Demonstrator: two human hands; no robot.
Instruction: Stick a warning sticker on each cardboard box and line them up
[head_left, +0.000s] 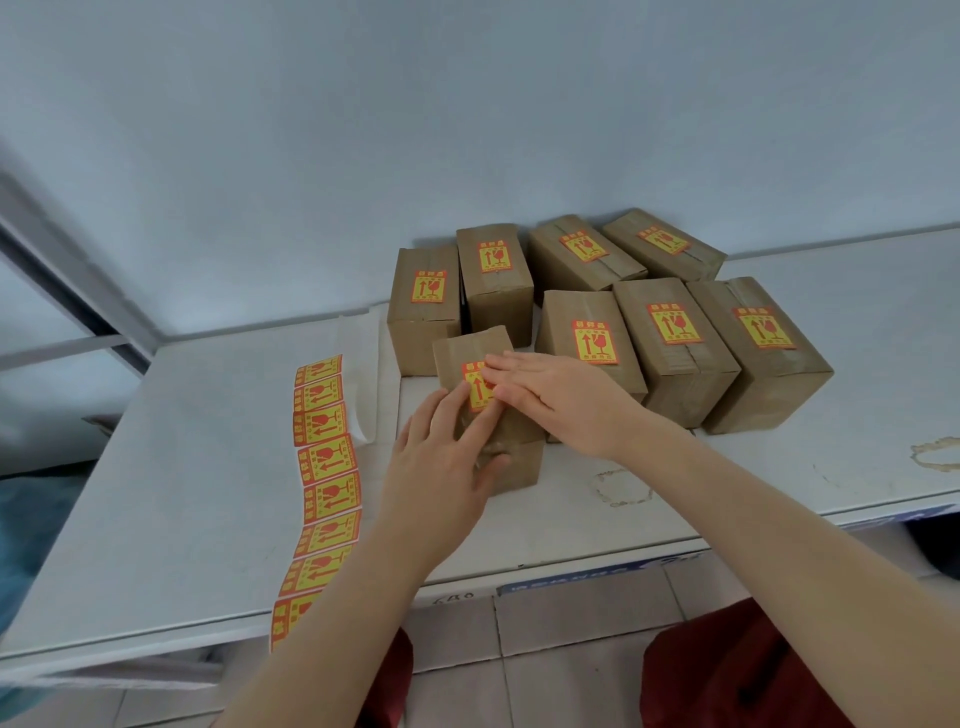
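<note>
A small cardboard box (470, 349) stands in front of me on the white table (182, 467). On its top lies a yellow and red warning sticker (477, 387). My right hand (550, 397) lies flat on the sticker, fingers stretched out. My left hand (441, 457) rests against the box's near end, fingertips touching the sticker's lower edge. Behind it stand several cardboard boxes (675, 338) in two rows, each with a sticker on top. A long strip of stickers (324, 488) lies on the table to the left.
The blue-grey wall (467, 130) rises right behind the boxes. The strip of stickers hangs over the table's front edge (363, 608). A brownish ring stain (618, 488) marks the table to the right of the box. Tiled floor lies below.
</note>
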